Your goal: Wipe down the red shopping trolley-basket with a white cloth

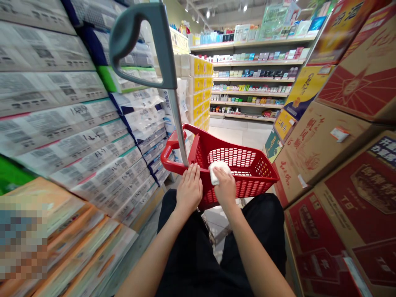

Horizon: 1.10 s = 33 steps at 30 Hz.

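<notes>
A red plastic shopping basket (pixel 262 163) with perforated walls stands in front of my knees. From its left end rises a metal pole topped by a grey loop handle (pixel 168 53). My left hand (pixel 189 187) lies with its fingers stretched out on the near rim, just beside the foot of the pole. My right hand (pixel 225 187) is closed on a white cloth (pixel 220 166) and presses it against the near rim, to the right of my left hand. The palm side of both hands is hidden.
Stacked white paper packs (pixel 71 119) rise close on the left, with orange packs (pixel 74 231) below them. Cardboard cartons (pixel 312 144) crowd the right side. Yellow-and-white packs (pixel 199 88) stand behind the basket. Shelves of small boxed goods (pixel 253 74) line the back, beyond the tiled floor (pixel 241 132).
</notes>
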### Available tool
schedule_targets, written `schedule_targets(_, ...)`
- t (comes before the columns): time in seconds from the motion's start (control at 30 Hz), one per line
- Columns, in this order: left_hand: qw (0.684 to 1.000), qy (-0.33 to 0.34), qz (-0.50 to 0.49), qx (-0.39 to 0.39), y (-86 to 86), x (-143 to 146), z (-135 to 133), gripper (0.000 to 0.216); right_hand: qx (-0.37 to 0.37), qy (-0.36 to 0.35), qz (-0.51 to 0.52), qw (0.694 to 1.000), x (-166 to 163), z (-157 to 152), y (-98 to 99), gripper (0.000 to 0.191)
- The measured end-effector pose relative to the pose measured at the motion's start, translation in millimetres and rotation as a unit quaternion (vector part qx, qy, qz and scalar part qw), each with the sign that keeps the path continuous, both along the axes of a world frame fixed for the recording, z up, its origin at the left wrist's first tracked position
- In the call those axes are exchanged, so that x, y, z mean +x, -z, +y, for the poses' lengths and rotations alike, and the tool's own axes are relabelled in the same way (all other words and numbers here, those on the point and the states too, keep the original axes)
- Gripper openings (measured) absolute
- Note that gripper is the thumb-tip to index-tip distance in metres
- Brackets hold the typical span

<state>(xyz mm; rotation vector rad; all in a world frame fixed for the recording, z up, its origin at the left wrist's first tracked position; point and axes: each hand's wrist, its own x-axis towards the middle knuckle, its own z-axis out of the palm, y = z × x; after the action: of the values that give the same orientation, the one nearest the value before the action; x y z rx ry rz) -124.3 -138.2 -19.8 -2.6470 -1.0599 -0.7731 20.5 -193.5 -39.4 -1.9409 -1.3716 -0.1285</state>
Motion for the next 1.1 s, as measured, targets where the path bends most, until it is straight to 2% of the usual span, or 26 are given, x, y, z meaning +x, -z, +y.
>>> schedule_targets(0.1, 1.000, 0.002, 0.011, 0.001, 0.3, -1, 0, 0.052, 0.017, -0.065, -0.007, 0.998, -31, 13, -11.2, 0.069)
schedule_targets(0.17, 1.000, 0.001, 0.011, 0.001, 0.0, 0, -1, 0.052, 0.022, -0.078, -0.001, 0.997, -31, 10, -8.3, 0.071)
schedule_targets(0.27, 1.000, 0.000, 0.003, 0.000, -0.5, 1, -2, 0.053, 0.018, -0.058, 0.001, 0.998, -2, -10, 9.2, 0.076)
schedule_targets(0.4, 1.000, 0.000, -0.009, -0.002, 0.4, 2, -3, 0.053, 0.006, 0.012, -0.011, 1.000, 48, -43, 34.7, 0.074)
schedule_targets(0.5, 1.000, 0.004, -0.017, -0.003, 1.7, 3, -3, 0.054, -0.006, 0.071, -0.009, 0.997, 62, -50, 36.6, 0.071)
schedule_targets(0.6, 1.000, 0.003, -0.019, -0.002, 2.3, 3, -3, 0.053, -0.031, 0.077, 0.000, 0.997, 41, -34, 20.0, 0.069)
schedule_targets(0.67, 1.000, 0.000, -0.016, 0.000, 2.3, 3, -2, 0.053, -0.038, 0.026, 0.007, 0.999, 13, -16, 4.1, 0.070)
schedule_targets(0.77, 1.000, 0.000, -0.004, -0.002, 1.9, 2, -1, 0.053, -0.011, -0.053, 0.009, 0.999, -25, 6, -14.3, 0.069)
schedule_targets(0.87, 1.000, 0.006, -0.001, -0.003, 1.4, 0, -1, 0.053, 0.011, -0.084, 0.016, 0.996, -34, 9, -15.3, 0.069)
schedule_targets(0.97, 1.000, 0.005, -0.011, -0.002, 1.4, 1, -2, 0.053, 0.013, -0.081, 0.020, 0.996, -9, -9, 0.8, 0.074)
schedule_targets(1.1, 1.000, 0.005, -0.022, -0.002, 2.7, 2, -3, 0.053, 0.002, -0.001, 0.011, 1.000, 43, -43, 28.2, 0.073)
